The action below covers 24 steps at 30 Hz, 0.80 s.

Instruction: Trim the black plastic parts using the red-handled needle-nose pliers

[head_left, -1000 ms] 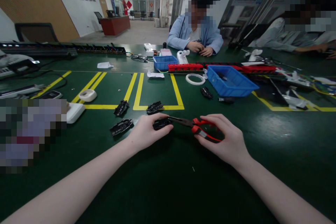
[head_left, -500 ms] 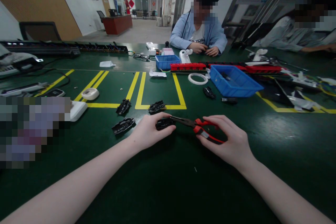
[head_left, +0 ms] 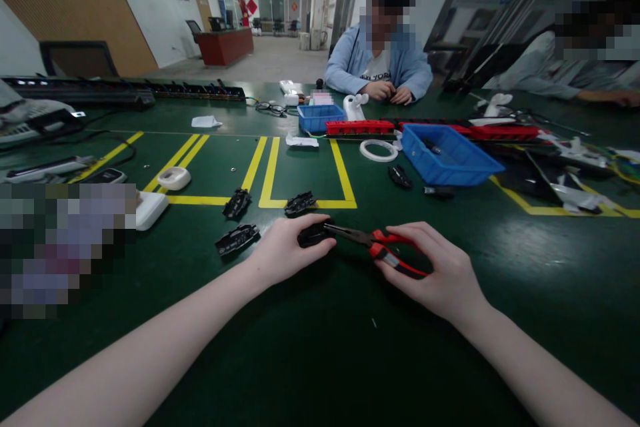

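My left hand (head_left: pixel 285 250) pinches a small black plastic part (head_left: pixel 313 233) just above the green table (head_left: pixel 320 347). My right hand (head_left: pixel 435 267) grips red-handled needle-nose pliers (head_left: pixel 380 243); their dark jaws reach left and touch the part. Three more black plastic parts lie close by: one (head_left: pixel 237 239) left of my left hand, one (head_left: pixel 237 203) and one (head_left: pixel 300 203) on the yellow floor-style marking lines (head_left: pixel 270 173).
A blue bin (head_left: pixel 447 155) and a smaller blue bin (head_left: pixel 320 117) stand farther back, with red strips (head_left: pixel 360 127), a white tape ring (head_left: pixel 379 150) and a white device (head_left: pixel 150 209) at left. A person in a light blue jacket (head_left: pixel 380 67) sits opposite; another person sits at far right.
Hands, part and pliers keep the same hold. The view has shifted slightly, so everything sits a little to the right.
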### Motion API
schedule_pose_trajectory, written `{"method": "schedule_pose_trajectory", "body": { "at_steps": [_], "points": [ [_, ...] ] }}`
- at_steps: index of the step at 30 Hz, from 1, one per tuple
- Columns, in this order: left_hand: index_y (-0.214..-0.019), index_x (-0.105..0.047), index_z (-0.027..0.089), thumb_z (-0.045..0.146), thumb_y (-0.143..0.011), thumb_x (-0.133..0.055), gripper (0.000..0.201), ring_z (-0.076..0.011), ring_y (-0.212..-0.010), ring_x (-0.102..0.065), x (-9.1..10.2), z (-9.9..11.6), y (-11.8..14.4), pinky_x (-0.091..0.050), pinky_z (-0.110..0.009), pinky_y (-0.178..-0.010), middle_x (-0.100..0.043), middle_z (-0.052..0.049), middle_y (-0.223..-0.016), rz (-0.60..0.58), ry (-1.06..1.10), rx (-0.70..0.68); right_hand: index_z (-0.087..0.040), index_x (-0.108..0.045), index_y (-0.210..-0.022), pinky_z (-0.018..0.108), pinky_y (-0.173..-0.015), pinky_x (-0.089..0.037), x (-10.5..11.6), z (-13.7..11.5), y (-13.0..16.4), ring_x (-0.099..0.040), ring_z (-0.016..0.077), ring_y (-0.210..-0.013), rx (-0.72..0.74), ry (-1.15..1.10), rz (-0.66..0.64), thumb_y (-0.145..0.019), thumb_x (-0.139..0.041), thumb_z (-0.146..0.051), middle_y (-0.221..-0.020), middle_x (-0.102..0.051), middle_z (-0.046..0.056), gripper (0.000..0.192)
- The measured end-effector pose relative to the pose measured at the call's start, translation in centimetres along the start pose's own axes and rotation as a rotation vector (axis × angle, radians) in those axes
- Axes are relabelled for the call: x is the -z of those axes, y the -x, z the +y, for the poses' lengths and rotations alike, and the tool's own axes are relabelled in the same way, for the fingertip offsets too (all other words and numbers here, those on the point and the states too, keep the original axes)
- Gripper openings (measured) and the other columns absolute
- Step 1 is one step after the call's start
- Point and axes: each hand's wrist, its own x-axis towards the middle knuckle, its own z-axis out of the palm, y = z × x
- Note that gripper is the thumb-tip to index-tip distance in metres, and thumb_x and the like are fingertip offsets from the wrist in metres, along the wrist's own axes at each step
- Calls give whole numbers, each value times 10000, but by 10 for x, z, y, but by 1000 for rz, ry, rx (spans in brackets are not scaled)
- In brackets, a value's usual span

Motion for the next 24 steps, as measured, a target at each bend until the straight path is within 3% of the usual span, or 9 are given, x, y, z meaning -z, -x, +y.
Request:
{"method": "schedule_pose_trajectory", "body": {
  "at_steps": [6,12,24],
  "points": [
    [-1284,-606,187,384,-897,-629,435,-224,-1019,-649,-2,-3,-1,-520,-346,-889,-682,-74,-1148,47,-36,-108,-179,-606,-1143,345,-757,-583,0,-3,-1,-669,209,-894,-25,-30,-34,-811,-666,-348,-1038,-660,90,377],
    [-1385,-491,248,352,-919,-609,492,-222,-1051,-629,0,-2,0,-512,-357,-938,-616,-69,-1199,23,-35,-163,-209,-616,-1085,360,-724,-583,-1,-3,-3,-687,222,-856,-90,-45,-82,-815,-655,-375,-1002,-695,77,319],
    [-1254,-587,246,336,-930,-609,337,-211,-1094,-635,0,-3,0,-515,-376,-969,-651,-42,-1225,-19,-20,-197,-185,-612,-1084,352,-736,-578,1,0,-2,-683,213,-857,-91,-63,-97,-809,-663,-373,-1004,-690,81,337]
  ]
}}
